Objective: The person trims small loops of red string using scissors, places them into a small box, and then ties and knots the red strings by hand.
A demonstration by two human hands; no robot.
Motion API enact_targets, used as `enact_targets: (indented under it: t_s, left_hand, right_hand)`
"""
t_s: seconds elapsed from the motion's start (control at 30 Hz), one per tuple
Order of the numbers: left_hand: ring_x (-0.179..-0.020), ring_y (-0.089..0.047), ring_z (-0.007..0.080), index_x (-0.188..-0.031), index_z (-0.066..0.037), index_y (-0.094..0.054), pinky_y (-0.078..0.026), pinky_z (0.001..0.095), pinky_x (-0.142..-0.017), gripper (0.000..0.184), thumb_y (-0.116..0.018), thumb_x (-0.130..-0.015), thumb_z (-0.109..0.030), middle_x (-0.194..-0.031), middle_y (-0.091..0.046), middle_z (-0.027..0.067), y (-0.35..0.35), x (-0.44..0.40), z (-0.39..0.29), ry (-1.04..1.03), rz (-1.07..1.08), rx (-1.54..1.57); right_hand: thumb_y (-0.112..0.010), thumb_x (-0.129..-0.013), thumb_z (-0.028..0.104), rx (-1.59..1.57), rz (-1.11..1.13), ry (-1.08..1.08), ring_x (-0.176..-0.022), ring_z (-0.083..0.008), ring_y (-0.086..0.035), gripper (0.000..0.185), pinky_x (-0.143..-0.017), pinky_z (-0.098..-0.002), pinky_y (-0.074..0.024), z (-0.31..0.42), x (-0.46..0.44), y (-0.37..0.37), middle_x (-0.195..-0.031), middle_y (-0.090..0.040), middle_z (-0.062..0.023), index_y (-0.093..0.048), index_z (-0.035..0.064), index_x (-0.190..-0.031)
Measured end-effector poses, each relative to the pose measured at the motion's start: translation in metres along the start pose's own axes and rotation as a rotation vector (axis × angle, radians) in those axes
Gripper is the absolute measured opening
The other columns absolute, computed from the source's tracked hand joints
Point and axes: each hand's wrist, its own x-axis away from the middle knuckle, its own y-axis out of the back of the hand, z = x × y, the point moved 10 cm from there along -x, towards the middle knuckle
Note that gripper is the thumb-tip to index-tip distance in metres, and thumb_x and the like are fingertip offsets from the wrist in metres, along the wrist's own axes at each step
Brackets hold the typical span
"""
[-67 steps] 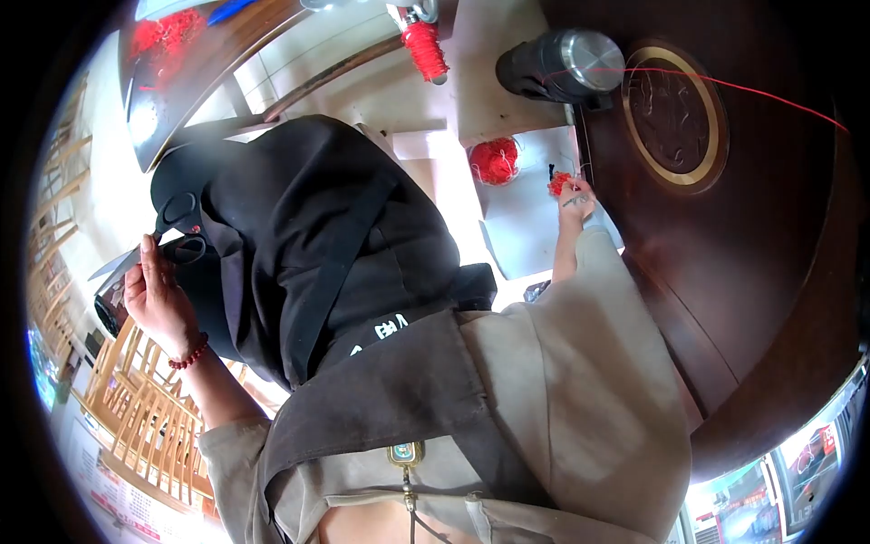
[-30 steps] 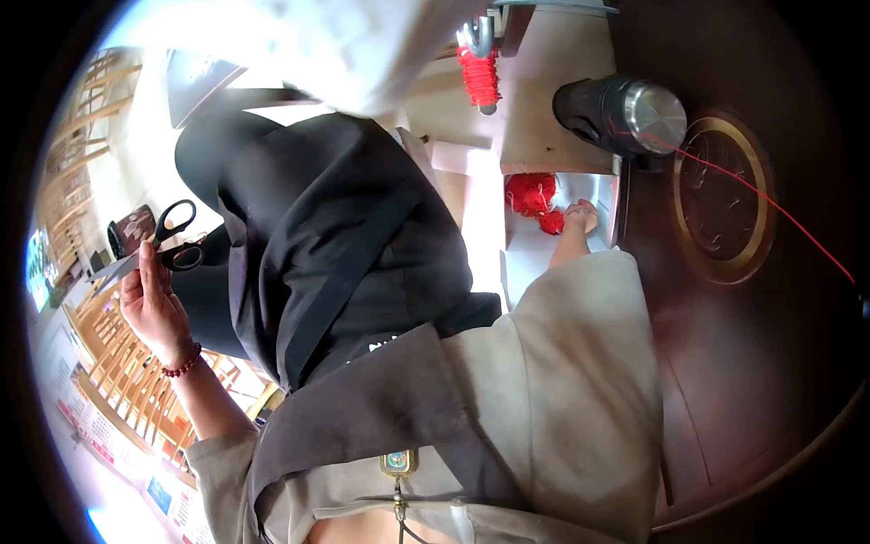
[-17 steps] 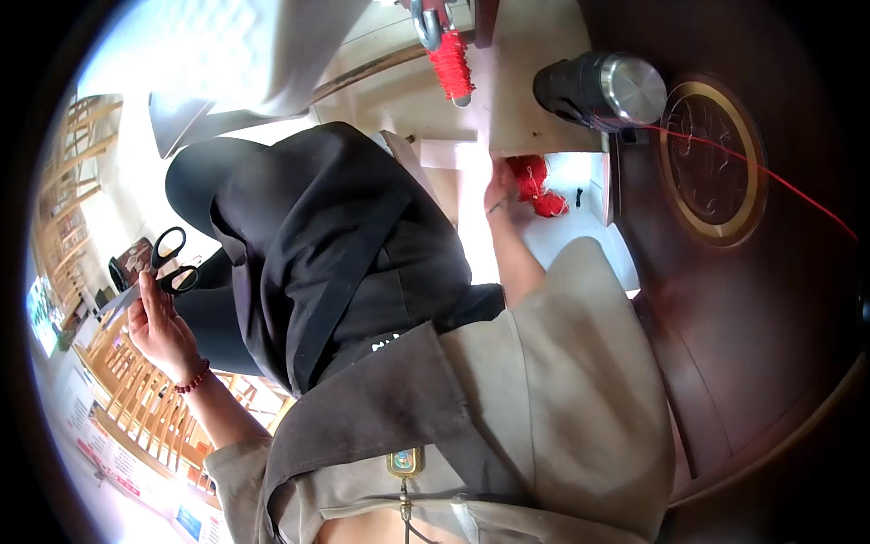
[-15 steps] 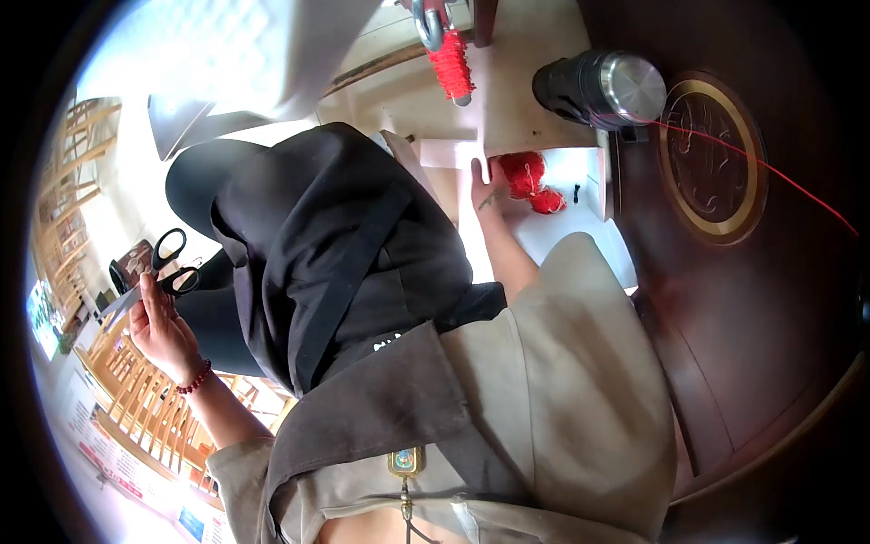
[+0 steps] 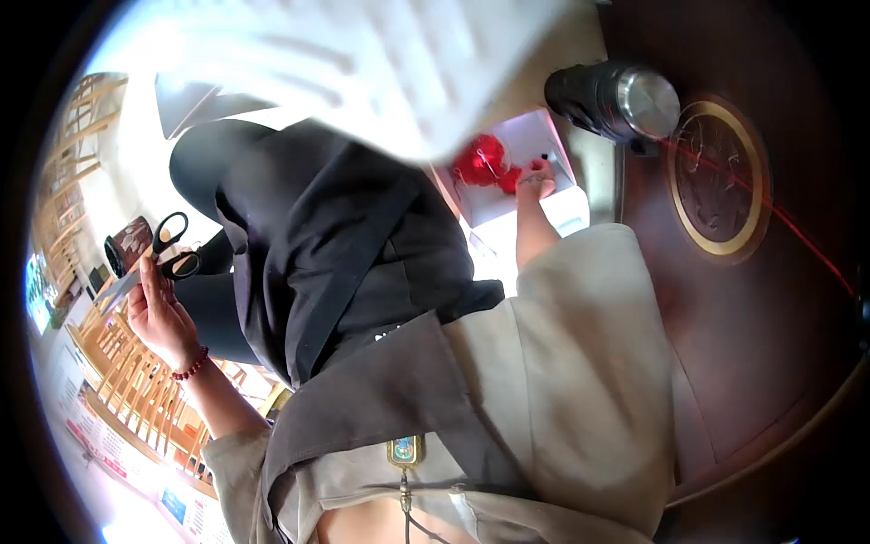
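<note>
A pale, open rectangular box [image 5: 489,210] lies well apart from the left hand [image 5: 163,315], which pinches black-handled metal scissors [image 5: 158,247] that a slack hold could drop. Toward the box's left edge is a round red yarn ball [image 5: 481,161]; loose strands could snag the right hand [image 5: 536,179] beside it, its finger grip unclear.

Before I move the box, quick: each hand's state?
Left hand: holding the scissors.
Right hand: by the red yarn in the box; whether it holds anything cannot be told.
</note>
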Motion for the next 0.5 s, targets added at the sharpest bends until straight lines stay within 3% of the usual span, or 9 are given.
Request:
enact_targets:
  t_s: [0.1, 0.13, 0.23, 0.27, 0.37, 0.4, 0.47, 0.5]
  left_hand:
    - [-0.056, -0.04, 0.0016, -0.092, 0.001, -0.066, -0.028, 0.0162, -0.052, 0.012, -0.06, -0.093, -0.01, -0.076, -0.062, 0.0006, 0.011, -0.003, -0.002, -0.042, 0.065, -0.04]
    - [-0.056, -0.037, 0.0014, -0.091, 0.001, -0.066, -0.027, 0.0167, -0.051, 0.013, -0.06, -0.093, -0.01, -0.073, -0.06, -0.0009, 0.015, 0.002, -0.004, -0.019, 0.012, -0.057]
    - [-0.055, -0.035, 0.0014, -0.09, 0.002, -0.066, -0.024, 0.0176, -0.05, 0.013, -0.06, -0.093, -0.01, -0.07, -0.056, -0.0024, 0.016, 0.008, -0.014, -0.04, -0.006, -0.159]
    - [-0.055, -0.034, 0.0015, -0.089, 0.001, -0.066, -0.024, 0.0179, -0.05, 0.013, -0.06, -0.093, -0.011, -0.069, -0.055, -0.0029, 0.014, 0.008, -0.018, -0.091, 0.001, -0.178]
    - [-0.055, -0.033, 0.0016, -0.084, -0.001, -0.064, -0.023, 0.0184, -0.049, 0.014, -0.061, -0.093, -0.011, -0.067, -0.052, -0.0039, 0.017, 0.008, -0.023, -0.147, -0.009, -0.204]
    - [-0.054, -0.033, 0.0017, -0.081, -0.003, -0.063, -0.023, 0.0186, -0.049, 0.015, -0.061, -0.093, -0.011, -0.066, -0.051, -0.0041, 0.017, 0.008, -0.024, -0.127, -0.037, -0.21]
    - [-0.054, -0.034, 0.0018, -0.077, -0.004, -0.061, -0.023, 0.0187, -0.049, 0.017, -0.061, -0.093, -0.011, -0.066, -0.052, -0.0039, 0.012, 0.015, -0.033, -0.142, -0.094, -0.216]
    - [-0.055, -0.035, 0.0018, -0.076, -0.005, -0.061, -0.024, 0.0182, -0.049, 0.017, -0.062, -0.092, -0.011, -0.068, -0.055, -0.0023, 0.022, 0.009, -0.021, -0.09, -0.023, -0.118]
  right_hand:
    - [-0.055, -0.076, 0.003, 0.007, 0.019, -0.071, -0.066, -0.019, -0.057, 0.009, -0.056, -0.032, -0.0459, -0.027, -0.039, -0.031, -0.075, -0.064, -0.0101, -0.064, 0.0046, -0.073]
    - [-0.056, -0.076, 0.004, -0.085, -0.001, 0.055, -0.066, -0.0189, -0.057, 0.009, -0.055, -0.0318, -0.0451, -0.024, -0.045, -0.032, -0.074, -0.063, -0.0102, -0.063, 0.0043, -0.073]
    - [-0.055, -0.076, 0.004, -0.208, 0.127, -0.174, -0.061, -0.0185, -0.055, 0.008, -0.051, -0.0314, -0.0417, -0.01, -0.039, -0.03, -0.069, -0.061, -0.0094, -0.061, 0.0021, -0.071]
    - [-0.054, -0.077, 0.006, -0.808, 0.147, -0.571, -0.058, -0.0195, -0.052, 0.012, -0.049, -0.0329, -0.0383, -0.076, -0.053, -0.082, -0.064, -0.059, -0.0102, -0.059, -0.0012, -0.069]
    - [-0.051, -0.078, 0.009, -0.696, 0.208, -0.253, -0.055, -0.0199, -0.049, 0.017, -0.048, -0.034, -0.0365, -0.087, -0.078, -0.098, -0.061, -0.057, -0.0108, -0.058, -0.0017, -0.067]
    - [-0.049, -0.081, 0.013, -0.083, 0.187, 0.006, -0.059, -0.0229, -0.055, 0.021, -0.055, -0.037, -0.042, -0.036, -0.067, -0.066, -0.066, -0.06, -0.0128, -0.061, 0.0009, -0.068]
    - [-0.048, -0.083, 0.016, 0.161, 0.166, 0.216, -0.066, -0.0248, -0.059, 0.024, -0.062, -0.0382, -0.0453, -0.038, -0.079, -0.079, -0.07, -0.063, -0.014, -0.064, 0.0023, -0.07]
    - [-0.048, -0.085, 0.017, 0.285, 0.153, 0.319, -0.07, -0.0258, -0.061, 0.026, -0.065, -0.0388, -0.047, -0.039, -0.08, -0.086, -0.072, -0.064, -0.0145, -0.065, 0.003, -0.071]
